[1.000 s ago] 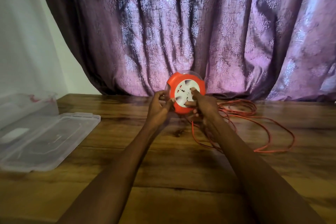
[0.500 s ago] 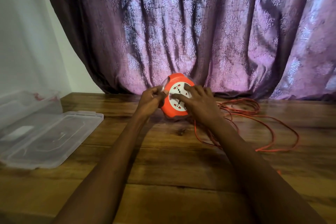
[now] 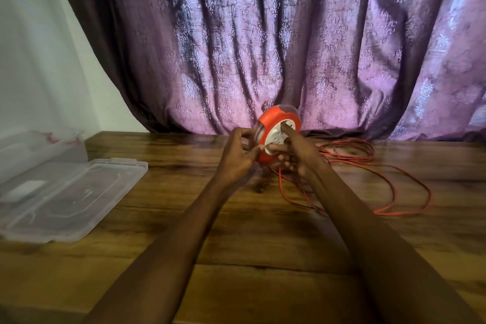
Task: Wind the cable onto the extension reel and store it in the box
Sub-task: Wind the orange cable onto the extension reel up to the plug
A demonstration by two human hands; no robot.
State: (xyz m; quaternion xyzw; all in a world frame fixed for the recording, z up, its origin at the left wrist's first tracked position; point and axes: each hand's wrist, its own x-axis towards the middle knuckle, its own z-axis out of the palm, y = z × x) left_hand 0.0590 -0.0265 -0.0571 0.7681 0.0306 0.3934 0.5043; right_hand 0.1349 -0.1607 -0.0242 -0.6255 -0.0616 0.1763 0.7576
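Orange reel [image 3: 271, 123] between both hands

A wooden table [image 3: 236, 239] bears a clear lid [image 3: 71, 197] and loose orange cable [image 3: 389, 181].

Both hands hold an orange reel [image 3: 273, 123] upright above a wooden table [image 3: 236, 231]. The left hand [image 3: 238, 158] grips its left edge; the right hand [image 3: 297, 150] fingers its white face. Orange cable [image 3: 389, 179] lies looped at right, a clear box [image 3: 39, 150] and lid [image 3: 71, 197] at left.

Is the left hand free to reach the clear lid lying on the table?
Probably not yet: the left hand grips the reel. Bare table lies between it and the lid, so once it lets go the way looks open.
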